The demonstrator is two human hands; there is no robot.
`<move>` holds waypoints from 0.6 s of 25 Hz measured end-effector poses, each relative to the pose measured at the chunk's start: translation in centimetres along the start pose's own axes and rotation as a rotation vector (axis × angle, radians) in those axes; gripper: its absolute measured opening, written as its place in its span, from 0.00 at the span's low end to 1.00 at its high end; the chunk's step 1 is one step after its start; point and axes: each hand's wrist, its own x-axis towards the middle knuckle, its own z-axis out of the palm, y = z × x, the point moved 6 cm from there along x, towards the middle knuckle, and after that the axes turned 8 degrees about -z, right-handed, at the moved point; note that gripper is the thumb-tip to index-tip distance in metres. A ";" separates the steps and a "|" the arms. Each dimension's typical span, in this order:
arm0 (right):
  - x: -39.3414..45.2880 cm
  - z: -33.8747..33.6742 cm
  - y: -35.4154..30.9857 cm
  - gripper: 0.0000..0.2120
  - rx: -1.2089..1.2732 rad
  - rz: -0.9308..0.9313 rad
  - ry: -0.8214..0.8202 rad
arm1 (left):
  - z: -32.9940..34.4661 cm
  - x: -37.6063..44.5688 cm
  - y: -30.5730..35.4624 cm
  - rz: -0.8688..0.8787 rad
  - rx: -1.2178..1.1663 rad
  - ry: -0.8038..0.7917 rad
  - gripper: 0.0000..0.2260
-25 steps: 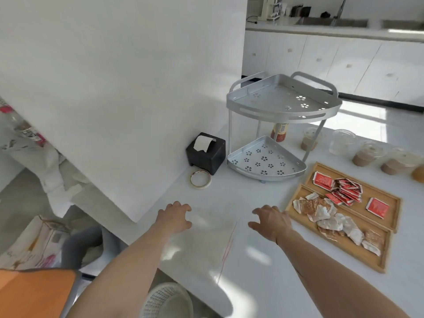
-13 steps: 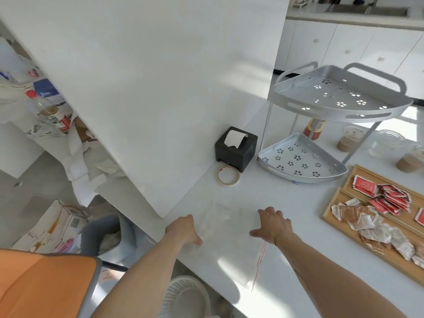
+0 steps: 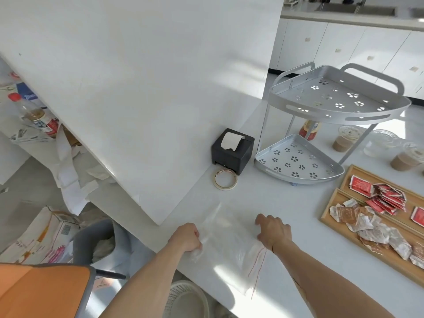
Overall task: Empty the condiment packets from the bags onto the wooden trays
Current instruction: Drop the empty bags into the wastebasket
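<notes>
An empty clear zip bag [image 3: 229, 237] with a red seal line lies flat on the white counter, near its front edge. My left hand [image 3: 187, 237] is closed in a fist on the bag's left edge. My right hand [image 3: 273, 230] sits on the bag's right side with its fingers curled into the plastic. Two wooden trays stand to the right. The far tray [image 3: 410, 200] holds red packets [image 3: 387, 198]. The near tray [image 3: 333, 226] holds brown and white packets [image 3: 371, 228].
A two-tier metal corner rack [image 3: 298, 157], a black tissue box [image 3: 231, 150] and a tape roll [image 3: 226, 180] stand behind the bag. Lidded cups [image 3: 344, 140] sit at the back right. A white board [image 3: 137, 88] leans at left. A white basket [image 3: 185, 301] sits below the counter edge.
My left hand went from flat on the bag to a fist on its left edge. My right hand's fingers have curled. The view has swung left, so the trays sit further right.
</notes>
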 end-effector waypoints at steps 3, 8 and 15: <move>-0.6 -0.7 0.8 0.14 -0.029 0.035 -0.013 | 0.1 0.2 0.4 0.016 0.013 0.008 0.09; -1.9 -3.0 3.9 0.14 0.042 0.018 0.040 | -0.5 -1.5 1.7 0.017 -0.090 0.091 0.03; -4.8 -7.8 7.0 0.14 0.148 -0.061 0.215 | -0.7 -5.7 2.5 -0.014 -0.184 0.132 0.05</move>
